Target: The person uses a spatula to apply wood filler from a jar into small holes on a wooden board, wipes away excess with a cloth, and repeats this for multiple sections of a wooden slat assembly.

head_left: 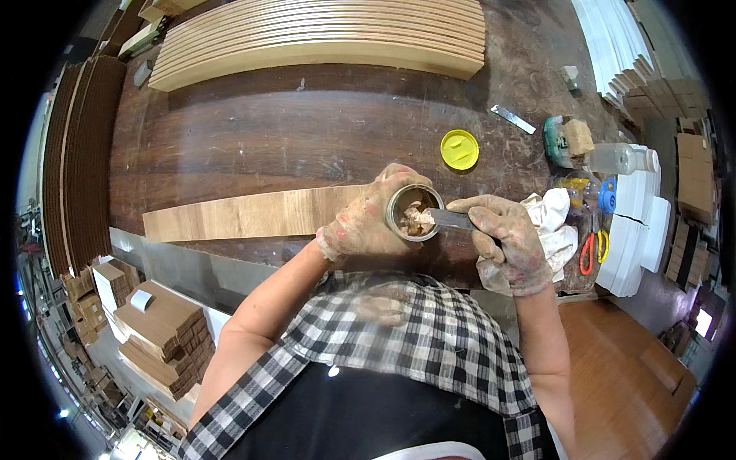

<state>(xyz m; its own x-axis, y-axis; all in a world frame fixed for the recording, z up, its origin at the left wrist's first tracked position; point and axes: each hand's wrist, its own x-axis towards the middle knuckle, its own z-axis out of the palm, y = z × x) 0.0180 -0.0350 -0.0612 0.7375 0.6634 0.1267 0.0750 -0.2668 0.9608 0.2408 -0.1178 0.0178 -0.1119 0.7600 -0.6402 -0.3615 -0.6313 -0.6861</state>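
My left hand (374, 218), in a stained glove, is wrapped round a small open jar (415, 189) tilted toward me. Lumpy tan paste (416, 221) lies inside it. Between the gloved fingers of my right hand (510, 244) is a flat metal putty knife (455, 220), its tip in the jar's mouth with paste on it. Under and beside my left hand a long wooden board (253, 215) lies across the near part of the table. A round yellow lid (460, 149) rests beyond the jar.
Grooved wooden strips (322, 46) lie stacked at the far side of the brown table (230, 126). A loose metal blade (513, 119), bottles (611, 159), a white rag (553, 222) and scissors (587, 253) are at the right. Stacked brown panels (84, 161) stand at the left.
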